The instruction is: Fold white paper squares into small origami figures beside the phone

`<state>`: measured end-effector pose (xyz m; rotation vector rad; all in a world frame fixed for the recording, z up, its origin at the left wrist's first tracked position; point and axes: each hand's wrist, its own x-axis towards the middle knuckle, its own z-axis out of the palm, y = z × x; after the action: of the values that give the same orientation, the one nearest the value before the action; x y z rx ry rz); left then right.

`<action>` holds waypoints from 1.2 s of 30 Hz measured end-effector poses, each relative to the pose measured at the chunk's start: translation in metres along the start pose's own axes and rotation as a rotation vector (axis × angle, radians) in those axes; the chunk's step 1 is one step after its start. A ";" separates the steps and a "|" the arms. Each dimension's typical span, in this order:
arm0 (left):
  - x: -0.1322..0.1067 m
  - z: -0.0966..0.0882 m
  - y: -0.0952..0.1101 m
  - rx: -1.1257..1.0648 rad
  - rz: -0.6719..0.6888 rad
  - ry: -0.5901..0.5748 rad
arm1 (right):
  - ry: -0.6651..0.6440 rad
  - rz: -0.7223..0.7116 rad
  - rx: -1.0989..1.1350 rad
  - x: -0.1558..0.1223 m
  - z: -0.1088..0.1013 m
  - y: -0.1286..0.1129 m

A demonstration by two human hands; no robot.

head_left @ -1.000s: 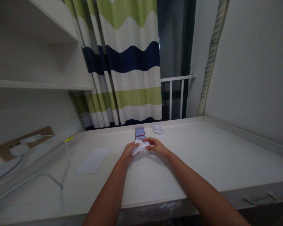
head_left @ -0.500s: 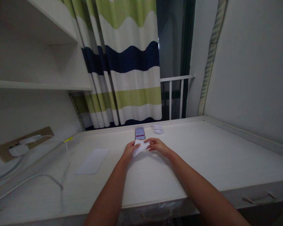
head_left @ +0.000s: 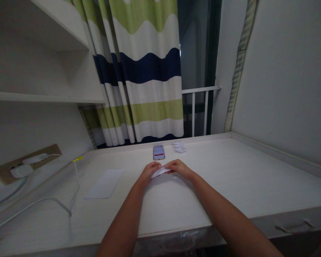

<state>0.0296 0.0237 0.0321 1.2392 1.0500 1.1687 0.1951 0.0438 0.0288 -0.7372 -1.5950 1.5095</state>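
A small folded piece of white paper (head_left: 159,172) is held between both hands, just above the desk. My left hand (head_left: 150,170) grips its left side, fingers closed on it. On the right end, my right hand (head_left: 177,167) pinches the paper between thumb and fingers. The paper is seen nearly edge-on, so its folds are partly hidden by the fingers. Just beyond the hands lies a phone (head_left: 158,152) with its screen lit. Right of the phone sit several small folded white paper pieces (head_left: 179,147).
A stack or sheet of white paper (head_left: 105,184) lies left of my arms on the white desk (head_left: 243,178). White cables (head_left: 50,200) run from plugs (head_left: 21,171) at the left wall. A striped curtain (head_left: 152,85) hangs behind, and a shelf (head_left: 42,97) juts out at upper left.
The paper has tilted from showing its broad face to nearly edge-on. My hands have come closer together, and the right fingers now pinch the paper's end.
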 end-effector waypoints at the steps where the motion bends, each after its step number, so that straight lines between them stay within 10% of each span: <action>1: -0.001 0.000 0.001 -0.024 -0.006 0.008 | 0.026 -0.003 0.018 0.000 0.000 0.000; 36: 0.009 0.007 -0.008 -0.144 0.133 0.079 | 0.374 -0.144 0.037 0.005 -0.002 -0.002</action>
<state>0.0383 0.0319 0.0250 1.1710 0.9351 1.3809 0.1947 0.0491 0.0313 -0.8113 -1.3059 1.2115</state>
